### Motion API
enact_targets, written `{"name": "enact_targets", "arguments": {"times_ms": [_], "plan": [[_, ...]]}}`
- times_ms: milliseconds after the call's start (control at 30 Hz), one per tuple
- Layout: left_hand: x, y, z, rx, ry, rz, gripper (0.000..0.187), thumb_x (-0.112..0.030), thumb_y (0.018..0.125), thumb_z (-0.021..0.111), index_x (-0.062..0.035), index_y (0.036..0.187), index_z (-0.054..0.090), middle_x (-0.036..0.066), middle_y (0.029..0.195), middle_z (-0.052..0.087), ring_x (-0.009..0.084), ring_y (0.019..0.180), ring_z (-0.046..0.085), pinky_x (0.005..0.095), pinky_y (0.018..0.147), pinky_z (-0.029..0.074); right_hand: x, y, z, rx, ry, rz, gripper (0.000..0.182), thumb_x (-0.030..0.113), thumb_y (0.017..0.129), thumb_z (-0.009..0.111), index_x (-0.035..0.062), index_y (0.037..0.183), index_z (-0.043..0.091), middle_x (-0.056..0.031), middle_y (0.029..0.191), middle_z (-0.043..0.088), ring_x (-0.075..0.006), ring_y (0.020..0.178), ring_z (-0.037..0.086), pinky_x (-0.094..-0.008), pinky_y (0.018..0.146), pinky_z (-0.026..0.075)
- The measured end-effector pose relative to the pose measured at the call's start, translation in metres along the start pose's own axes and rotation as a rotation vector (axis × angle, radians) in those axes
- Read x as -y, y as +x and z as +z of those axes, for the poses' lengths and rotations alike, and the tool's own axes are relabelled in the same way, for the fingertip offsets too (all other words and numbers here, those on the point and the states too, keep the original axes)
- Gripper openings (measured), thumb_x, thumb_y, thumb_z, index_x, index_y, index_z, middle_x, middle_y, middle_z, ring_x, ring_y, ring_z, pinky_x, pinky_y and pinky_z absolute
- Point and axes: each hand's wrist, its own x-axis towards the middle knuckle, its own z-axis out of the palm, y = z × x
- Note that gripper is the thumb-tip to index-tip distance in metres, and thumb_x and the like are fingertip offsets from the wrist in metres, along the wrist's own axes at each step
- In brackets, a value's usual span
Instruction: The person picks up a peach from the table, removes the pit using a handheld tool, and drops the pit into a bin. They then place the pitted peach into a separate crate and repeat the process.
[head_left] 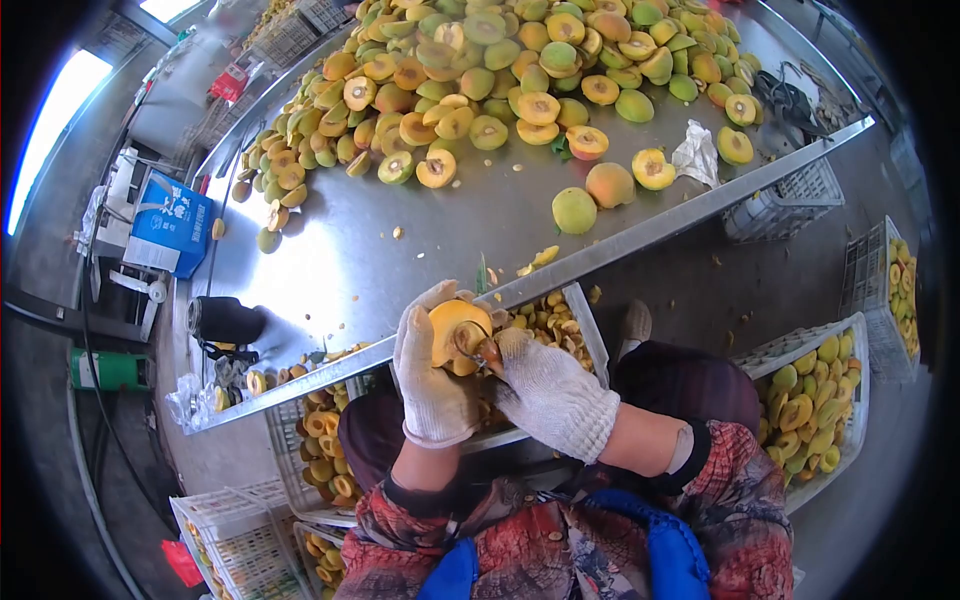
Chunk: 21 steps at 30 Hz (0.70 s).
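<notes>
Both of my hands wear whitish knitted gloves and meet just in front of the metal table's near edge. My left hand (435,385) holds a halved yellow-orange fruit (452,328), its cut face turned up. In my right hand (560,392) is a small pitting tool (489,352) with a brownish handle; its curved metal end lies at the middle of the fruit half, around the stone. Beneath my hands, partly hidden by them, stands a crate (590,335) with cut fruit pieces.
A large heap of halved fruit (480,80) covers the far part of the metal table (400,270). Fruit-filled crates stand at the right (860,400) and lower left (240,530). On the table's left are a blue box (170,225) and a black cylindrical object (225,320).
</notes>
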Motion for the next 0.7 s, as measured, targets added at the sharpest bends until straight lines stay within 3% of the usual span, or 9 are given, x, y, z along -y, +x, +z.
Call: {"name": "enact_targets", "arguments": {"times_ms": [133, 300, 367, 433, 467, 500, 567, 700], "plan": [[0.008, 0.002, -0.001, -0.041, 0.106, 0.124, 0.045, -0.042, 0.097, 0.042, -0.0021, 0.117, 0.05, 0.015, 0.103, 0.057, 0.0337, 0.093, 0.059, 0.0454, 0.084, 0.051, 0.001, -0.002, 0.001, 0.013, 0.054, 0.035, 0.033, 0.017, 0.085, 0.055, 0.006, 0.116, 0.051, -0.0207, 0.1, 0.057, -0.0389, 0.087, 0.059, -0.0453, 0.072, 0.05], [0.008, -0.005, -0.002, -0.047, 0.252, 0.132, 0.045, -0.041, 0.096, 0.044, -0.0006, 0.115, 0.049, 0.015, 0.104, 0.056, 0.03, 0.093, 0.059, 0.0428, 0.083, 0.051, 0.002, -0.002, 0.0, 0.028, 0.128, 0.024, 0.032, 0.017, 0.085, 0.055, 0.0036, 0.113, 0.051, -0.0216, 0.095, 0.058, -0.0399, 0.085, 0.059, -0.046, 0.071, 0.05], [0.006, -0.006, 0.002, -0.069, 0.343, 0.154, 0.045, -0.04, 0.096, 0.044, 0.0006, 0.114, 0.049, 0.015, 0.102, 0.057, 0.0283, 0.092, 0.06, 0.0416, 0.083, 0.052, 0.008, 0.001, -0.004, 0.138, 0.147, 0.165, 0.031, 0.016, 0.084, 0.056, 0.0015, 0.111, 0.051, -0.0222, 0.091, 0.058, -0.0403, 0.084, 0.059, -0.046, 0.07, 0.05], [0.004, -0.009, 0.005, -0.056, 0.437, 0.205, 0.044, -0.039, 0.096, 0.044, 0.002, 0.112, 0.05, 0.015, 0.1, 0.058, 0.0268, 0.09, 0.06, 0.0403, 0.081, 0.052, -0.004, -0.007, 0.019, -0.171, 0.267, -0.031, 0.026, 0.016, 0.082, 0.056, 0.0006, 0.103, 0.052, -0.0232, 0.087, 0.058, -0.0406, 0.079, 0.059, -0.0463, 0.069, 0.05], [0.004, -0.009, 0.01, -0.05, 0.415, 0.208, 0.041, -0.035, 0.096, 0.044, 0.0025, 0.11, 0.052, 0.014, 0.099, 0.059, 0.0237, 0.089, 0.059, 0.0358, 0.08, 0.05, -0.01, -0.006, 0.023, -0.175, 0.186, -0.079, 0.026, 0.017, 0.082, 0.056, 0.0007, 0.101, 0.052, -0.0233, 0.086, 0.058, -0.04, 0.079, 0.06, -0.0458, 0.069, 0.05], [0.003, -0.009, 0.011, -0.049, 0.396, 0.21, 0.038, -0.03, 0.096, 0.044, 0.003, 0.109, 0.055, 0.013, 0.099, 0.059, 0.0207, 0.088, 0.058, 0.0313, 0.079, 0.047, -0.01, -0.004, 0.023, -0.044, 0.168, -0.035, 0.025, 0.017, 0.083, 0.057, 0.0011, 0.102, 0.052, -0.023, 0.087, 0.058, -0.0394, 0.082, 0.059, -0.0448, 0.07, 0.05], [0.006, -0.005, 0.004, -0.058, 0.427, 0.235, 0.039, -0.033, 0.095, 0.046, 0.003, 0.107, 0.056, 0.013, 0.097, 0.06, 0.0208, 0.087, 0.058, 0.0311, 0.079, 0.048, -0.005, -0.005, 0.025, -0.134, 0.376, 0.066, 0.023, 0.019, 0.088, 0.054, 0.0016, 0.102, 0.05, -0.0228, 0.085, 0.058, -0.0392, 0.078, 0.059, -0.0438, 0.066, 0.049], [0.001, -0.008, 0.011, -0.037, 0.396, 0.251, 0.037, -0.031, 0.093, 0.05, 0.0028, 0.107, 0.057, 0.012, 0.096, 0.06, 0.0209, 0.088, 0.058, 0.0317, 0.08, 0.048, -0.006, -0.001, 0.026, -0.095, 0.236, -0.025, 0.022, 0.02, 0.087, 0.053, 0.0019, 0.099, 0.05, -0.0197, 0.081, 0.057, -0.0377, 0.073, 0.06, -0.0445, 0.065, 0.049]]}}
